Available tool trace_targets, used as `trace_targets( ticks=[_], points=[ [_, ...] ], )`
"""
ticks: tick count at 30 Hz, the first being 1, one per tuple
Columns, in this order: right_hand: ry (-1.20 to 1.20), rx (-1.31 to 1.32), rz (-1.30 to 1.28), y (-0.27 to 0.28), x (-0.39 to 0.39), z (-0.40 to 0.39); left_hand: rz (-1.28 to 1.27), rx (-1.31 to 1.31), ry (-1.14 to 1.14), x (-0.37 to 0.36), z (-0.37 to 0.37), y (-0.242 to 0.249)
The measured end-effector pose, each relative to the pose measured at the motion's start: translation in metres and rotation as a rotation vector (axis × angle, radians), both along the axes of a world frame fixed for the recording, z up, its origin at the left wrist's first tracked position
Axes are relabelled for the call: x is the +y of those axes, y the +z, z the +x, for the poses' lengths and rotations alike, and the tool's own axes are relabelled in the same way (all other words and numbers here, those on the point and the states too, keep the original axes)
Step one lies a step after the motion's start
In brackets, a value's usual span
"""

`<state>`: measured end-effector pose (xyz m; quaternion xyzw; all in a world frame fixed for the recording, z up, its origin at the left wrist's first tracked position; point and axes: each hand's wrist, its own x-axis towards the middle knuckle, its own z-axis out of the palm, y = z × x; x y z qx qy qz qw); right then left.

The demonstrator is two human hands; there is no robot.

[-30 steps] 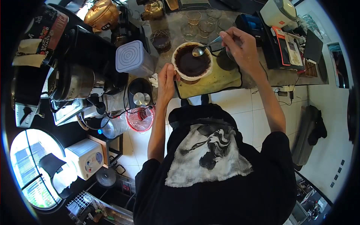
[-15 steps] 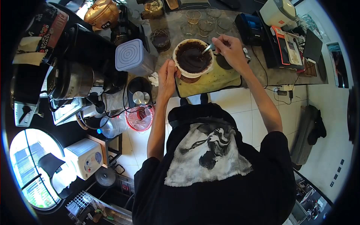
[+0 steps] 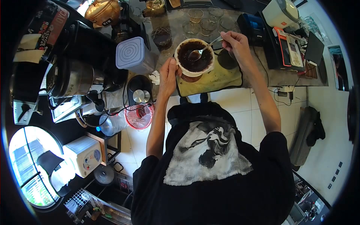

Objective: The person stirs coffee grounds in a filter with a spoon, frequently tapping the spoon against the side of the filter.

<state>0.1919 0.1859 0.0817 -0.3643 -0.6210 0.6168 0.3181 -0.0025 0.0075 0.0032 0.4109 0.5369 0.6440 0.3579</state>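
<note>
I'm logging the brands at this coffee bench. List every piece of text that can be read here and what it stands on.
Bag at upper left: large letters on a red band, too warped and blurred to read.
Gold kettle: small white tag, unreadable.
Steel machine: faint lettering on its body, blurred.
Orange-edged device by the till: print too small.
No text reads clearly.

The left hand [image 3: 167,75] grips the near left side of a white dripper [image 3: 194,56] full of dark wet grounds, standing on a yellow-green mat [image 3: 221,80] at the counter's near edge. The right hand [image 3: 235,42] holds a spoon [image 3: 202,50], its bowl over the grounds
</note>
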Motion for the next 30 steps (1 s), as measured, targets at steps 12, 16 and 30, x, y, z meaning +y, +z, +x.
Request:
trace_targets(
  ticks=[12,16,30],
  points=[
    [0.018,0.007,0.491,0.033,-0.018,0.0,0.024,-0.031,-0.004,0.0,0.0,-0.003],
    [0.039,-0.089,0.562,0.039,-0.029,-0.002,0.034,-0.037,-0.007,0.0,-0.001,-0.01],
    [0.103,-0.219,0.93,0.008,-0.023,-0.013,0.001,0.024,-0.016,0.001,-0.005,-0.009]
  ],
)
